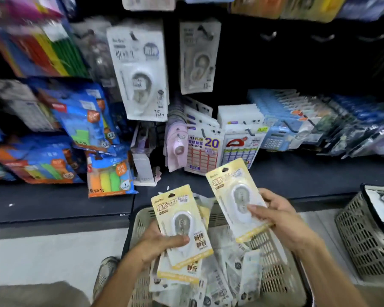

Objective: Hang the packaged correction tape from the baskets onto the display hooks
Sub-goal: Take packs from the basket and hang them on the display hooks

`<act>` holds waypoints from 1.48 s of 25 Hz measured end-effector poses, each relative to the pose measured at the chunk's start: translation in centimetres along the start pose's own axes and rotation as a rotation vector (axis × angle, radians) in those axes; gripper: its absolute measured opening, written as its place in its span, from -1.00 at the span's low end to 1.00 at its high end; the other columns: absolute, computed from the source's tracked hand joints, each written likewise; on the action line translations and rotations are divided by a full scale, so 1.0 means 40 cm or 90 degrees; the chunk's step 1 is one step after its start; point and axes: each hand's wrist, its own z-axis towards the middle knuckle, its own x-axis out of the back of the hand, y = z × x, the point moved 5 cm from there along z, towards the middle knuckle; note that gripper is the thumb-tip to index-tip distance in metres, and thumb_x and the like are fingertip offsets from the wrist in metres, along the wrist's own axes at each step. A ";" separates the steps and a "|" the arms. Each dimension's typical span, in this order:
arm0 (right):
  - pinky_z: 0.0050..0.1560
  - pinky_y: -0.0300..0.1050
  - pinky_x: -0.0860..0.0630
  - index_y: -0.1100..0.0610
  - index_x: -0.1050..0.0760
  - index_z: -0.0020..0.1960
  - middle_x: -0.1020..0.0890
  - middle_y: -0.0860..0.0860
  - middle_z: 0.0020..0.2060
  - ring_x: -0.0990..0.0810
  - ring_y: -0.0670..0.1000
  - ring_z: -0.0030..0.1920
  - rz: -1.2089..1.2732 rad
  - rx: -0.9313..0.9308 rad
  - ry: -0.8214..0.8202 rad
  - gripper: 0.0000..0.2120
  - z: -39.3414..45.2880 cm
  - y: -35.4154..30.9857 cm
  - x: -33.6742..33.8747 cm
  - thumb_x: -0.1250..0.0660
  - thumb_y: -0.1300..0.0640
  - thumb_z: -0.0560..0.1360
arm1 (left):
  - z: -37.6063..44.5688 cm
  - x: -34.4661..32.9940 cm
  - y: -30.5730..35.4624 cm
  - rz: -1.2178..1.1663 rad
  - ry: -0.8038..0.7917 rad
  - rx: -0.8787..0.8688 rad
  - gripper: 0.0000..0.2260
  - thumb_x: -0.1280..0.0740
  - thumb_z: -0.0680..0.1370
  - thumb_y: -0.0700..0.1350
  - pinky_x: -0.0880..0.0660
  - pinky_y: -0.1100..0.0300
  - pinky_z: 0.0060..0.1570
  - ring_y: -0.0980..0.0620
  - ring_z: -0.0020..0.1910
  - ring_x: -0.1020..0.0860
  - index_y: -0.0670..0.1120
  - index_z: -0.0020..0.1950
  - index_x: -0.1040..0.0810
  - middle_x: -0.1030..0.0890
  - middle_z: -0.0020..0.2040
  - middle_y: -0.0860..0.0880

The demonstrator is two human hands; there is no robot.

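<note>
Both hands raised over the basket (273, 258) — left hand (157, 244) and right hand (277, 216) each pinching a yellow pack.

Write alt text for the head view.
Each hand grips a yellow correction tape pack, left hand and right hand, above a basket of more packs. Behind, white tape packs hang from display hooks.

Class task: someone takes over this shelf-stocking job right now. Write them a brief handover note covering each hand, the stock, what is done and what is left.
Left hand: grip on a small stack of yellow-carded correction tape packs.
Right hand: grip on one yellow-carded pack, raised toward the shelf.
Beige plastic basket below holds many more packs; a grey basket sits right.
Done: two white-carded tapes hang on hooks.
Left: hang the held packs, perhaps on the bare metal hooks upper right, then empty the baskets.
</note>
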 end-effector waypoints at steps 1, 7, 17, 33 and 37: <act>-0.19 -0.10 -0.65 0.30 -0.56 0.21 -0.73 0.23 -0.02 -0.74 0.11 -0.14 0.011 0.066 0.007 -0.56 -0.006 -0.085 -0.021 -0.48 0.28 0.34 | -0.015 -0.001 0.091 0.017 -0.016 -0.053 -0.31 -0.71 0.11 -0.07 -0.66 0.08 -0.06 -0.10 -0.01 -0.75 -0.16 0.19 -0.62 -0.77 0.03 -0.12; -0.25 -0.24 -0.61 0.11 -0.58 0.16 -0.76 -0.02 -0.06 -0.74 -0.06 -0.14 -0.006 0.335 0.075 -0.65 -0.040 -0.514 -0.106 -0.44 0.08 0.39 | -0.126 -0.008 0.617 0.040 -0.012 -0.356 -0.36 -0.64 0.11 -0.01 -0.66 0.10 -0.14 -0.11 -0.04 -0.75 -0.16 0.14 -0.64 -0.76 0.02 -0.13; -0.64 -0.26 -0.24 0.08 -0.58 -0.01 -0.60 -0.05 -0.43 -0.46 -0.09 -0.60 -0.062 0.235 0.322 -0.84 0.031 -0.596 -0.046 -0.43 0.02 0.50 | -0.099 -0.093 0.758 -0.027 -0.058 -0.404 -0.34 -0.63 0.10 -0.02 -0.66 0.20 -0.22 -0.10 -0.07 -0.76 -0.13 0.17 -0.63 -0.77 0.00 -0.11; -0.65 -0.31 -0.18 0.02 -0.64 -0.14 -0.54 -0.07 -0.47 -0.31 -0.16 -0.65 -0.071 0.223 0.371 -0.92 0.008 -0.596 -0.045 -0.46 0.02 0.47 | -0.090 -0.099 0.753 -0.065 -0.055 -0.381 -0.61 -0.57 0.27 -0.19 -0.66 0.17 -0.23 -0.14 -0.07 -0.76 -0.06 0.08 -0.68 -0.77 0.00 -0.15; -0.53 -0.19 -0.47 0.03 -0.59 0.17 -0.71 -0.05 -0.19 -0.55 -0.10 -0.48 -0.037 0.215 0.338 -0.75 0.018 -0.593 -0.048 -0.47 0.02 0.52 | -0.098 -0.097 0.755 -0.041 -0.054 -0.385 -0.46 -0.63 0.17 -0.09 -0.67 0.17 -0.21 -0.12 -0.06 -0.76 -0.07 0.14 -0.65 -0.77 0.00 -0.11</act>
